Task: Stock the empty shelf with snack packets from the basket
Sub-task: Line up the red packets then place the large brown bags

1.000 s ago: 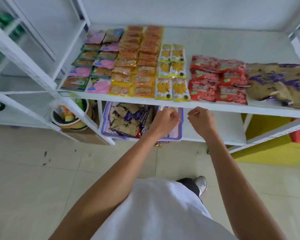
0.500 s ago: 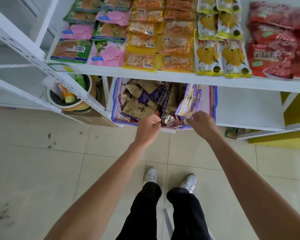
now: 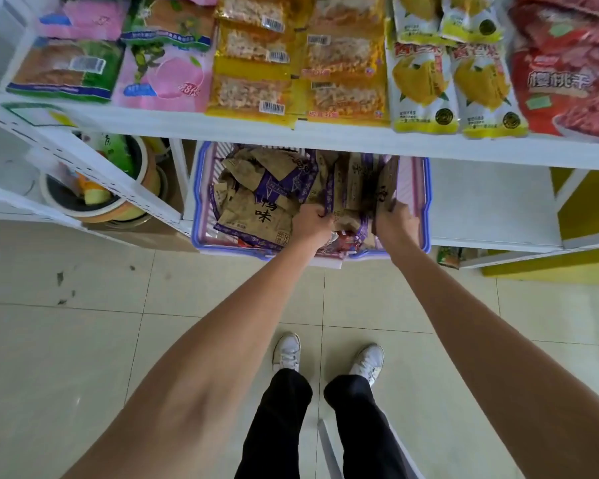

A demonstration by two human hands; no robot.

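**Both Hands Close on a Bundle in the Basket**

One basket [image 3: 425, 202] sits on the lower shelf, straight ahead of the person and tucked under the upper shelf [image 3: 325, 133]. The left hand [image 3: 311, 221] and right hand [image 3: 394, 223] are equally near. Each curls its fingers round one side of a bundle of brown packets [image 3: 355, 188] standing on edge, long axis running away from the body. The bundle looks like several packets, and the overlap defeats a count, as it does for the loose ones beside it. Lifting out likely means drawing back first. Seven packets front the upper shelf.
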